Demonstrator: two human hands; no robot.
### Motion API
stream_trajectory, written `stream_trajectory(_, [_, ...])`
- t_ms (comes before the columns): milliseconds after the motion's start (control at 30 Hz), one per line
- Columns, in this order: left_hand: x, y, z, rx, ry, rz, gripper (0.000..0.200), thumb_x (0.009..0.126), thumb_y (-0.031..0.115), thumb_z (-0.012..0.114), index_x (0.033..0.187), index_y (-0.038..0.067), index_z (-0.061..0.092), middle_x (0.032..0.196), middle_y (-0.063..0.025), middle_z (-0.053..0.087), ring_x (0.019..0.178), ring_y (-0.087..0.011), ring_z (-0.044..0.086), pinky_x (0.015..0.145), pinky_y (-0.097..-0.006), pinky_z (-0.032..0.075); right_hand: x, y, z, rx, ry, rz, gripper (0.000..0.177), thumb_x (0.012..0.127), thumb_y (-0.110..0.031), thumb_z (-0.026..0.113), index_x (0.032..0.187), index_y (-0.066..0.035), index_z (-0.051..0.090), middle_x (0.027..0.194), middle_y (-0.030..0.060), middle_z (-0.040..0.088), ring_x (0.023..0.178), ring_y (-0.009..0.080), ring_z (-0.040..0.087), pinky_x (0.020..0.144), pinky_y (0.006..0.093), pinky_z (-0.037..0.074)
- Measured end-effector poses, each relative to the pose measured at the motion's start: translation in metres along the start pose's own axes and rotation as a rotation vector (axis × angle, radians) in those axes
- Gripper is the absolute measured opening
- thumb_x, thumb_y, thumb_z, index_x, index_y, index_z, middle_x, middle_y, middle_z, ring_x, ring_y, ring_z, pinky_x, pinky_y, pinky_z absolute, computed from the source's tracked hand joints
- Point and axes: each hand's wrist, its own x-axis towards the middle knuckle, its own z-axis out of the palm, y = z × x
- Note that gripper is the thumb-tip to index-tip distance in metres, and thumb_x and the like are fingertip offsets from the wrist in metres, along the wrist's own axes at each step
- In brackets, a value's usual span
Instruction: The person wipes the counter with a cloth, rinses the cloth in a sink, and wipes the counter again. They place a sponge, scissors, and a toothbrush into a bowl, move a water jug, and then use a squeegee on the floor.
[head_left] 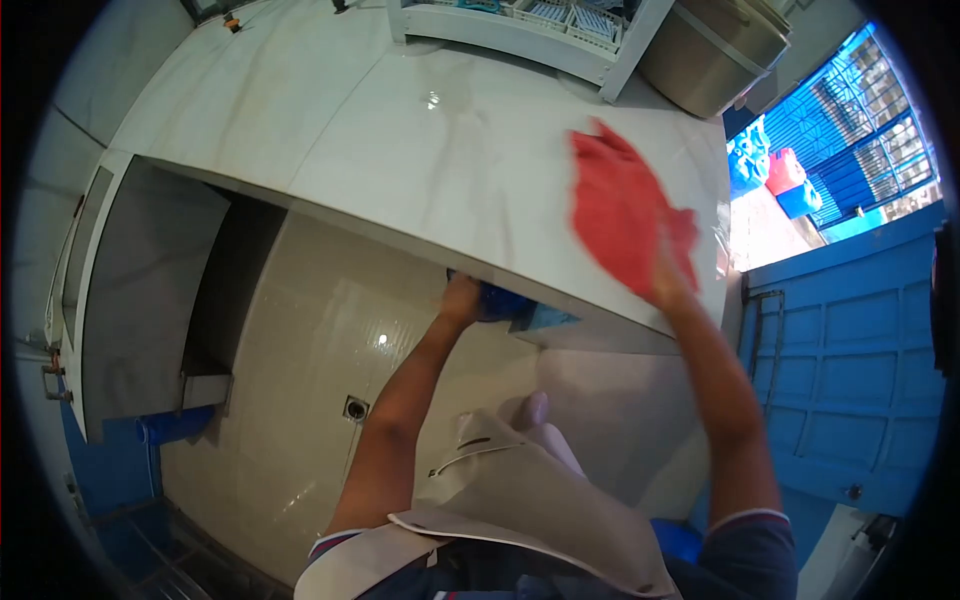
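Note:
A red cloth (pixel 625 205) lies bunched on the white marbled countertop (pixel 430 140), blurred by motion. My right hand (pixel 674 286) is at its near end, pressed onto it, with the fingers mostly hidden by the cloth. Just under the counter's front edge, my left hand (pixel 462 298) is closed round a dark blue object (pixel 507 304). Parts of that object show on both sides of the hand, but its full shape is hidden. A light blue piece (pixel 552 317) shows beside it below the edge.
At the back of the counter stand a white rack (pixel 500 42) with small baskets and a large beige-brown container (pixel 713 55). A blue door (pixel 850 330) is on the right, near a bright doorway. The tiled floor has a drain (pixel 355 408). An open counter bay (pixel 230 270) is at left.

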Motion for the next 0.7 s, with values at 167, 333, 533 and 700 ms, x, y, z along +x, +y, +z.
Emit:
stream_trajectory(167, [0.062,0.003,0.092,0.234,-0.047,0.235,0.041,0.073,0.022,0.060,0.111,0.007,0.057,0.120,-0.0180,0.051,0.109,-0.0341,0.051,0.089,-0.0387,0.043,-0.005,-0.058,-0.043,-0.250,0.029,-0.128,0.046,0.092,-0.034,0.043,0.129,-0.007,0.039,0.128,0.0072,0.045,0.110,0.0210,0.047,0.096,0.0318,0.036])
stream_trajectory(333, [0.086,0.001,0.145,0.369,-0.333,0.020,0.041,0.073,0.023,0.059,0.111,0.008,0.057,0.120,-0.0175,0.051,0.109,-0.0339,0.051,0.089,-0.0392,0.043,-0.002,-0.054,-0.054,-0.295,-0.005,-0.069,0.044,0.092,-0.029,0.043,0.130,-0.007,0.038,0.130,0.0076,0.042,0.114,0.0199,0.044,0.098,0.0295,0.032])
stream_trajectory(533, [0.084,0.002,0.161,0.387,-0.413,-0.122,0.041,0.073,0.024,0.059,0.112,0.008,0.057,0.120,-0.0169,0.052,0.109,-0.0336,0.051,0.089,-0.0398,0.043,-0.005,-0.043,-0.076,-0.300,-0.025,-0.004,0.042,0.092,-0.022,0.043,0.131,-0.007,0.037,0.134,0.0081,0.038,0.118,0.0186,0.039,0.102,0.0268,0.027])
stream_trajectory(700, [0.087,0.008,0.159,0.347,-0.417,-0.195,0.041,0.074,0.025,0.059,0.112,0.009,0.057,0.120,-0.0164,0.052,0.109,-0.0333,0.051,0.088,-0.0402,0.044,-0.021,-0.038,-0.044,-1.484,0.019,-0.193,0.049,0.095,-0.027,0.037,0.138,-0.007,0.025,0.141,0.0055,0.029,0.126,0.0101,0.029,0.104,0.0182,0.019])
